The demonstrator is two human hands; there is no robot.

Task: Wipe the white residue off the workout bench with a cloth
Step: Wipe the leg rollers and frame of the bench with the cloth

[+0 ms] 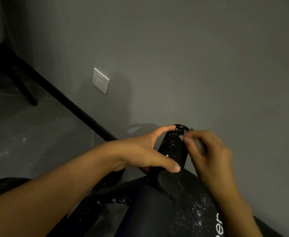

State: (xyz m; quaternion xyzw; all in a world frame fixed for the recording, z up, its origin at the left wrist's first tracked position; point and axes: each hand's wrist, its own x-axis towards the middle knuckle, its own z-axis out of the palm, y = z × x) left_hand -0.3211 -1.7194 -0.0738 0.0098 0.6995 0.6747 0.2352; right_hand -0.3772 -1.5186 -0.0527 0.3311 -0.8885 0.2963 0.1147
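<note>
**A:** Where is the job at right now?

**B:** At the foam roller (172, 147) of the workout bench (183, 211), just right of centre and low in the frame. The left grip (140, 151) is wrapped around the roller, forefinger over the top end and thumb across the lower end. The right grip (207, 151) is pinched closed on the cloth (198, 145) and presses it to the roller's upper right side. That hand is blurred, so I can't make out the exact fingers.

**A:** What worries you?

**B:** Mostly the white residue (172, 139). It sits as dry-looking specks across the roller's face. A light pass may only flick them down onto the padded seat at lower right, which is already heavily speckled (196, 209), or onto the floor (29, 134).

**A:** And the roller itself?

**B:** It is round, so it may turn under the rubbing if the steadying hand slackens, and the cloth would then slide without lifting anything.

**A:** Anything else?

**B:** Only a small wad of cloth shows. It could load up quickly and smear. The left thumb and forefinger also cover patches that I judge will be missed. The room is dim, so faint specks are easy to overlook.
</note>
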